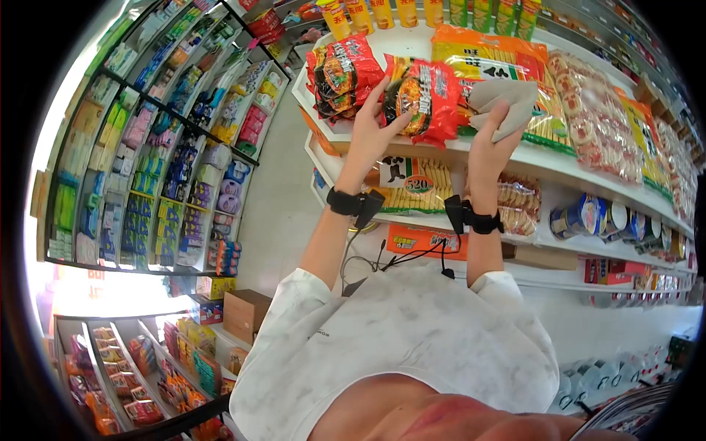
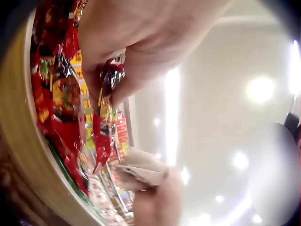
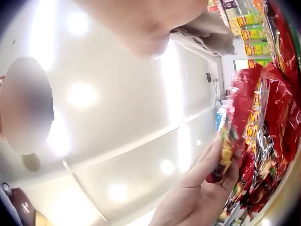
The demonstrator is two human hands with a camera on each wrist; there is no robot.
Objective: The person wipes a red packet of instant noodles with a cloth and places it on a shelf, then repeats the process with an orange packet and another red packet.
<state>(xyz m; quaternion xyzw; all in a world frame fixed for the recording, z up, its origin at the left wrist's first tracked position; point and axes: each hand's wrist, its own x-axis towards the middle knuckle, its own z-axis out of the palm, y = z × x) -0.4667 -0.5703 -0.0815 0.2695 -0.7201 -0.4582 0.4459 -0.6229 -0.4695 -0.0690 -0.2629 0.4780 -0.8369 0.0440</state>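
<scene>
My left hand (image 1: 373,131) grips a glossy red food packet (image 1: 434,92) by its left end, thumb on the front and fingers behind. The packet has a dark bowl picture and is tilted up over the shelf in the right wrist view. My right hand (image 1: 490,151) holds a folded grey cloth (image 1: 515,99), its thumb over the fabric, just right of the packet. Beside my left hand lies a pile of similar red packets (image 1: 344,73) at the shelf's left end. A large orange-and-yellow snack bag (image 1: 485,50) lies behind the held packet.
The white shelf unit (image 1: 544,156) curves to the right, bearing clear bags of wrapped snacks (image 1: 596,110). Yellow canisters (image 1: 358,15) and green canisters (image 1: 506,16) line the back. Lower shelves carry more snack bags (image 1: 415,184) and tubs (image 1: 577,217). Stocked racks (image 1: 158,154) stand across the aisle.
</scene>
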